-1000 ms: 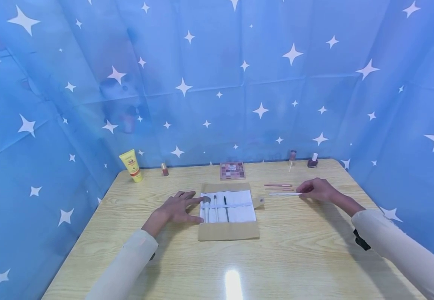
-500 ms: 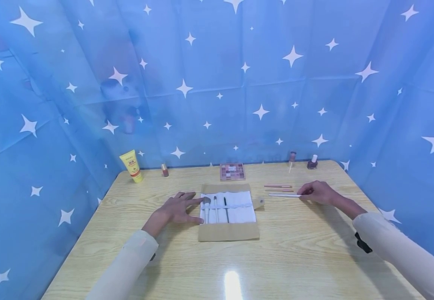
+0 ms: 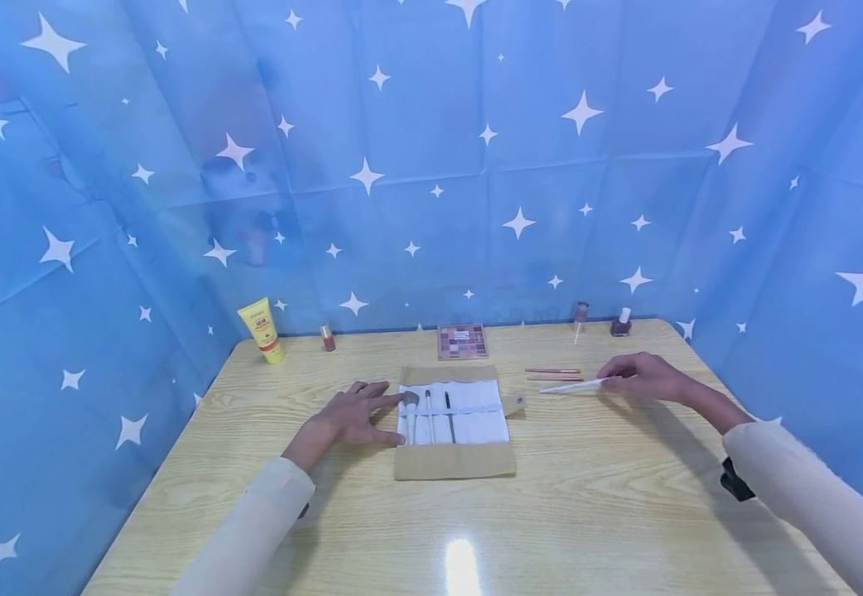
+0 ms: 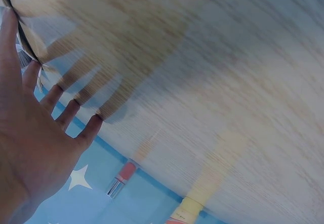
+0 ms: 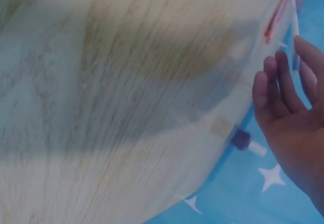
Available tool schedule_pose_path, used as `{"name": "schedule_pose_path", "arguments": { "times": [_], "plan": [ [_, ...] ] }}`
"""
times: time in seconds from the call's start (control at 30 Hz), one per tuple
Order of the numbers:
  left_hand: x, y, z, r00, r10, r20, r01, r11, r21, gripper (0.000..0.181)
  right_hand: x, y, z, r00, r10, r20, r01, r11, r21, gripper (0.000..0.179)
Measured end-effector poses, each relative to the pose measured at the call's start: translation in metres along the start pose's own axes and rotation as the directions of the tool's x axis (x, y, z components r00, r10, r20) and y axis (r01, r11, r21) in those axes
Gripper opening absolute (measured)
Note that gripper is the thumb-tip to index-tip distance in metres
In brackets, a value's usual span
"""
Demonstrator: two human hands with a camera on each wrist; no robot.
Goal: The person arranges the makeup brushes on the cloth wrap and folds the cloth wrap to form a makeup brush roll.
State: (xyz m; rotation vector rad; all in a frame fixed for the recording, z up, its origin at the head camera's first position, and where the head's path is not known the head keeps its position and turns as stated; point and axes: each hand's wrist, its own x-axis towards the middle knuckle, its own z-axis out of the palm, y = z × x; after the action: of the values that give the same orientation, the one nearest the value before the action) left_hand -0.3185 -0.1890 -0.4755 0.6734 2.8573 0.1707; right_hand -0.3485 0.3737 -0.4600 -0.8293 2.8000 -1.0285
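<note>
My left hand (image 3: 353, 414) rests with spread fingers at the left edge of an unrolled beige brush roll (image 3: 455, 462) with a white lining. Tucked under the roll's strap are a fluffy white-handled makeup brush (image 3: 412, 420), a thinner white brush (image 3: 430, 418) and a slim dark one (image 3: 450, 420). To the right, my right hand (image 3: 643, 377) pinches one end of a slim white makeup brush (image 3: 569, 386); its far tip points left, low over the table. The right wrist view shows this white brush (image 5: 293, 16) between thumb and fingers; its gripped end is partly hidden.
Two thin pinkish sticks (image 3: 553, 371) lie just behind the white brush. Along the back edge stand a yellow tube (image 3: 261, 329), a small red bottle (image 3: 328, 338), an eyeshadow palette (image 3: 463, 341), a lip gloss tube (image 3: 580, 319) and a dark nail polish bottle (image 3: 621, 323).
The right hand has moved slightly right and up with the white brush, which has tilted from lying level beside the pinkish sticks. My left hand has kept its place on the roll.
</note>
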Motion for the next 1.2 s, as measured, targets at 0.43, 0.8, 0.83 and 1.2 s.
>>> {"name": "schedule_pose_path", "arguments": {
  "times": [0.43,0.8,0.83,1.2],
  "plan": [
    [-0.001,0.0,-0.001,1.0,-0.01,0.003,0.01,1.0,-0.02,0.088,0.009,-0.02,-0.015,0.992,0.108,0.06,-0.118,0.973,0.199,0.032],
    [-0.001,-0.001,-0.001,1.0,-0.001,0.0,0.001,1.0,-0.017,0.089,0.021,-0.035,-0.012,0.991,0.137,-0.004,-0.13,0.949,0.288,0.037],
    [-0.001,-0.001,-0.001,1.0,0.0,0.0,0.0,1.0,-0.016,0.089,0.023,-0.037,-0.012,0.99,0.14,-0.012,-0.13,0.944,0.303,0.039],
    [0.0,0.001,-0.001,1.0,-0.01,0.004,0.01,1.0,-0.012,0.09,0.047,-0.063,-0.009,0.981,0.188,-0.048,-0.154,0.904,0.4,0.049]
  ]
}}
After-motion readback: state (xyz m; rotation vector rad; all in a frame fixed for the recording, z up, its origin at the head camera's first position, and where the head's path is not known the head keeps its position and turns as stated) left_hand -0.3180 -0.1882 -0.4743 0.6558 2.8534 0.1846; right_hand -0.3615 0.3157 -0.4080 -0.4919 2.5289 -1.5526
